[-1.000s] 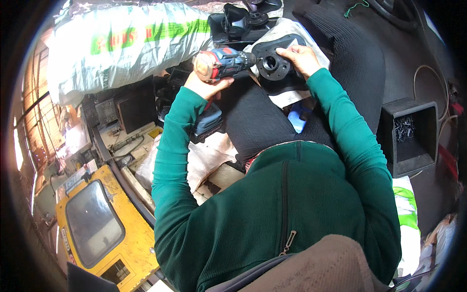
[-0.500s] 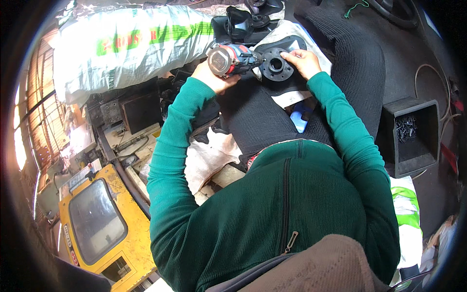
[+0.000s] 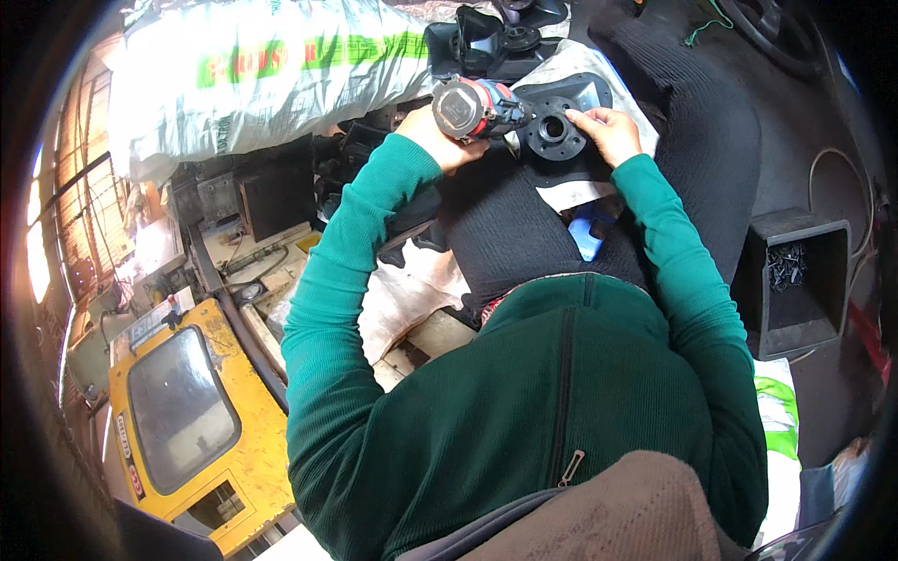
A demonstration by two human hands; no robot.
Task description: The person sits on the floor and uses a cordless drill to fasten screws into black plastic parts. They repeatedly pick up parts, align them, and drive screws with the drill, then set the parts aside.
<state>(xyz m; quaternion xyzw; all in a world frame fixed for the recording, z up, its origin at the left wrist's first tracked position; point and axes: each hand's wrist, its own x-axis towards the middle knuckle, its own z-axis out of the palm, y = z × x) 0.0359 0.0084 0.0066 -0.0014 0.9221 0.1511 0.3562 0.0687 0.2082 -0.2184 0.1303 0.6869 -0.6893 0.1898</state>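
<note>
My left hand (image 3: 434, 140) is closed around a cordless drill (image 3: 475, 110) with a red and dark body, its nose pointing right. The drill's tip reaches the left rim of a black round flange (image 3: 545, 151) with a central hole and small holes around it. The flange sits on a wider black moulded part (image 3: 591, 93), resting on a white sheet (image 3: 645, 140) over my lap. My right hand (image 3: 614, 138) pinches at the flange's upper right rim with thumb and fingertips. Whether a small screw is between those fingers I cannot make out.
Several black moulded parts (image 3: 477, 42) lie beyond the drill, beside a large white and green sack (image 3: 281, 117). At the right stands a dark open bin (image 3: 835, 280) with a heap of small screws (image 3: 786, 266). A yellow machine panel (image 3: 257, 472) is at lower left.
The whole view has shifted slightly, so things appear farther right. Both hands keep nearly the same hold, the drill tip still at the flange's left side.
</note>
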